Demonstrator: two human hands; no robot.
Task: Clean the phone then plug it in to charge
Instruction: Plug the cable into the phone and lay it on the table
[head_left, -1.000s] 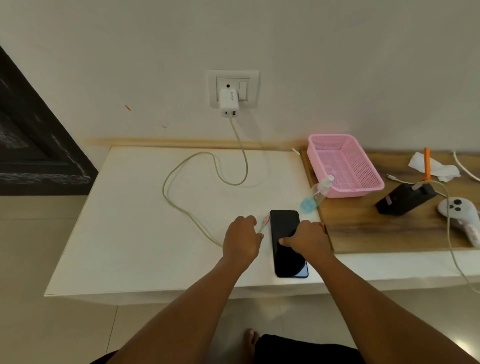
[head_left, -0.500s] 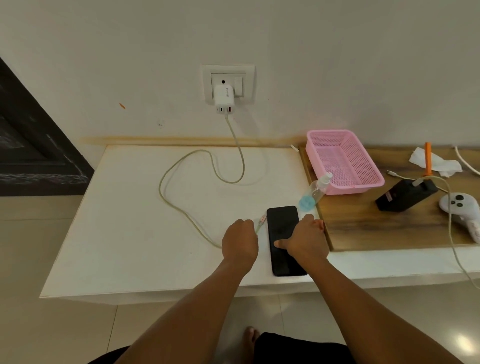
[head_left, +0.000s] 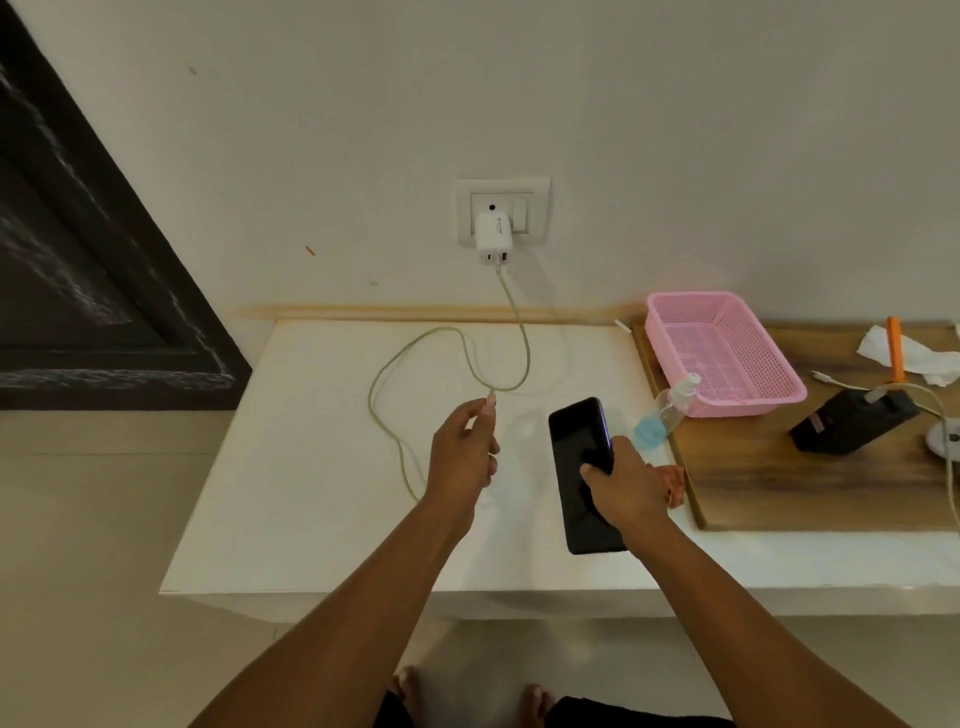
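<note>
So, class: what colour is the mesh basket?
Pink; the basket shows clearly in the head view.

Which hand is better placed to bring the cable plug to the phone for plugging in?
Left. The left hand already pinches the cable plug beside the phone, while the right hand grips the phone, steadying it.

Black phone (head_left: 579, 457), pale green cable (head_left: 387, 384), pink meshed basket (head_left: 727, 358).

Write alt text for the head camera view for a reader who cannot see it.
Over a white table, the left hand pinches the charging cable near its plug while the right hand grips a black phone. The cable runs from a white wall charger.
</note>
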